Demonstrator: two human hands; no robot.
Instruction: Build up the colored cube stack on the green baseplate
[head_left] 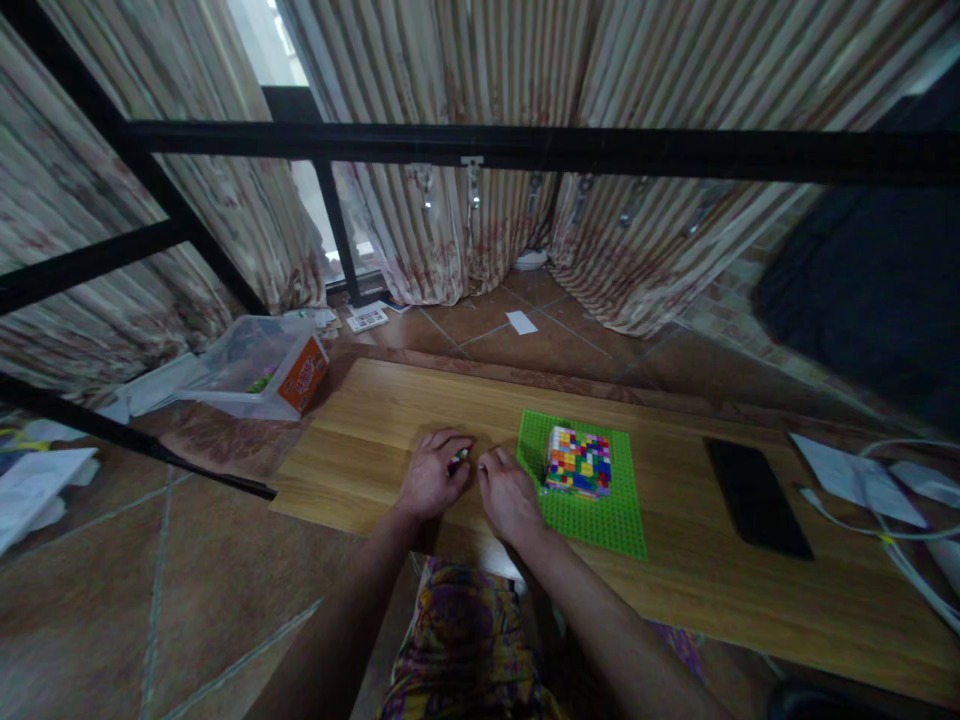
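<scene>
Over the wooden table, my left hand [433, 477] curls around a few small toy bricks [458, 456], with green, white and red showing between the thumb and fingers. Close beside it, my right hand [510, 492] has its thumb and forefinger pinched together. A tiny pale spot shows at those fingertips, too small to name. The two hands are apart by a narrow gap. Just right of my right hand lies a green baseplate [626, 515], and on it stands a block built of many-coloured bricks [579, 461].
A black phone [757, 497] lies on the table [360, 420] to the right, near white cables [847, 533] and a paper sheet [855, 477]. Beyond the left end stands a clear plastic bin [259, 370] with some green pieces inside. A black metal frame [525, 150] crosses before the curtains.
</scene>
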